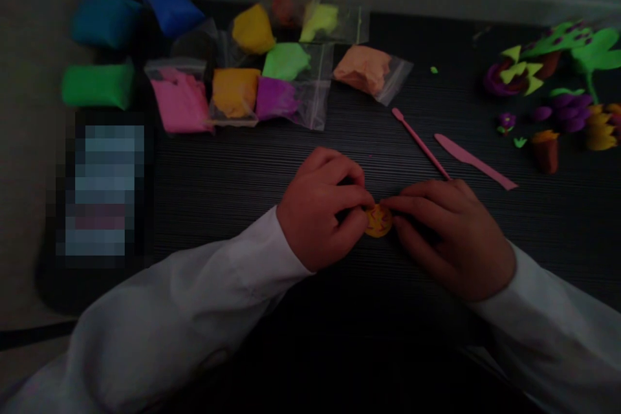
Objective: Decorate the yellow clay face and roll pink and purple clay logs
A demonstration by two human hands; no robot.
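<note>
With the small yellow disc pinched by the left hand and right hand at opposite edges, over the table, the step appears to be shaping it, the next move calling for light, even fingertip pressure.

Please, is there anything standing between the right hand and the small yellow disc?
Nothing visible does: the right hand is at the edge of the small yellow disc, and the pink stick lies beyond, out of the way.
</note>
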